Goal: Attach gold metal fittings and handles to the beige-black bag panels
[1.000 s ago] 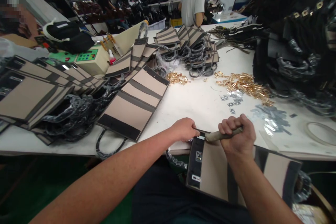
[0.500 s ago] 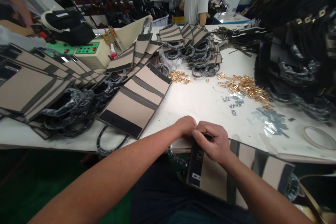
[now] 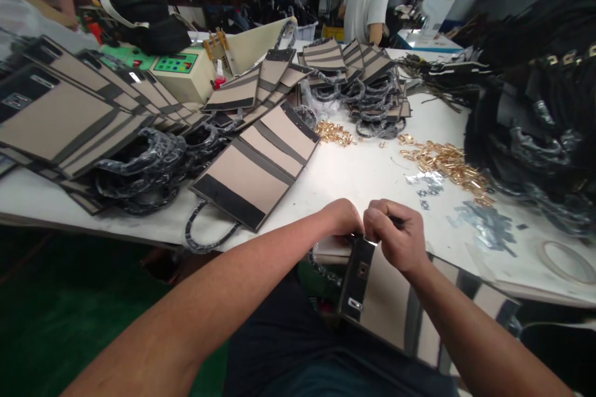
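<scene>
A beige bag panel (image 3: 388, 298) with dark bands lies across the table's front edge and my lap. A metal plate (image 3: 354, 304) and a square metal fitting (image 3: 362, 269) sit on its black end strip. My left hand (image 3: 344, 218) is closed at the far corner of that strip, its fingertips mostly hidden. Right beside it my right hand (image 3: 399, 236) is closed around a dark-handled tool (image 3: 397, 221), whose tip I cannot make out. A shiny metal edge shows at the strip between the hands. From under the left hand hangs a plastic-wrapped handle (image 3: 326, 270).
Stacked panels (image 3: 60, 118) with wrapped handles fill the left, and another panel (image 3: 254, 177) lies nearer. Gold fittings (image 3: 449, 164) and thin metal plates (image 3: 487, 223) are heaped right of centre, near a tape roll (image 3: 568, 262). Black bags (image 3: 535, 111) stand far right. A person (image 3: 367, 0) works behind.
The view has shifted, so the table's things appear further right. My right hand has turned and drawn slightly apart from the left, uncovering a shiny metal edge on the strip.
</scene>
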`<state>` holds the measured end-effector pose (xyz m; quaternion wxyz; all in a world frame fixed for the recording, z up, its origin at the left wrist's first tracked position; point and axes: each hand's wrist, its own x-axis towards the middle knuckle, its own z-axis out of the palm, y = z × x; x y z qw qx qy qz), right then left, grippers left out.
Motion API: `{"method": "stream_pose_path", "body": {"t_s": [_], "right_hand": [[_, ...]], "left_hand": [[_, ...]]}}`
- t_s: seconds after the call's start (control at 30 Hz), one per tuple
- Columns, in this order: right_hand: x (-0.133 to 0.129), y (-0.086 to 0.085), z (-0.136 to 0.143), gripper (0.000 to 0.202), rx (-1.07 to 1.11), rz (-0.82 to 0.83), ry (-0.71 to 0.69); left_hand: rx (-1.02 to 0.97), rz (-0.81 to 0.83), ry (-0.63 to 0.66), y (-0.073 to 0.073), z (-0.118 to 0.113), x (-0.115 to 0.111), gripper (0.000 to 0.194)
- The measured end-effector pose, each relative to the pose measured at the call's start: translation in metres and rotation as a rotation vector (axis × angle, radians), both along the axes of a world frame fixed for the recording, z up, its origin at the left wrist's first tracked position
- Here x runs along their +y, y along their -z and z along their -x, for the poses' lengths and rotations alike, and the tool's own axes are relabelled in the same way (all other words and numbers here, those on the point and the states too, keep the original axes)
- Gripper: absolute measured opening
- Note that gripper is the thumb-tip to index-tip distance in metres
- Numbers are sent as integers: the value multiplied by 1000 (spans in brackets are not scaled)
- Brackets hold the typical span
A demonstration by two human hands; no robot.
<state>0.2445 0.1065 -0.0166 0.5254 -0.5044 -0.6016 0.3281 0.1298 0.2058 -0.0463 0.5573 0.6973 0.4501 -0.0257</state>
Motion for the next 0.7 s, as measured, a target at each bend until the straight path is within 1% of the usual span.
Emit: {"method": "stream_pose_path", "body": {"t_s": [0.1, 0.17, 0.27, 0.33, 0.37, 0.5, 0.53, 0.63, 0.7], "right_hand": [[-4, 2, -5, 45, 110, -33, 3], [-5, -4, -5, 43, 244, -66, 9], [-6, -17, -2, 37, 415, -182, 8], [-5, -20, 2, 35, 440, -251, 21], [-4, -18, 4, 37, 422, -250, 32], [-1, -7, 4, 42, 363, -117, 44], [-1, -5, 3, 41, 381, -125, 37], [-1, 0, -2, 39, 430, -235, 16], [-2, 3, -4, 40, 439, -233, 39]], "left_hand": [[-16, -9, 5, -3, 10, -5, 24], [-35, -33, -3, -4, 14, -8, 25], [-67, -64, -17, 0, 16, -9, 17], [-88, -83, -19, 3, 15, -9, 12], [-94, -91, -17, 4, 15, -9, 10], [-86, -93, -23, 3, 15, -9, 14], [-82, -88, -24, 2, 15, -9, 15], [-80, -82, -29, 2, 14, -8, 14], [-78, -76, -39, 4, 13, -8, 14]]}}
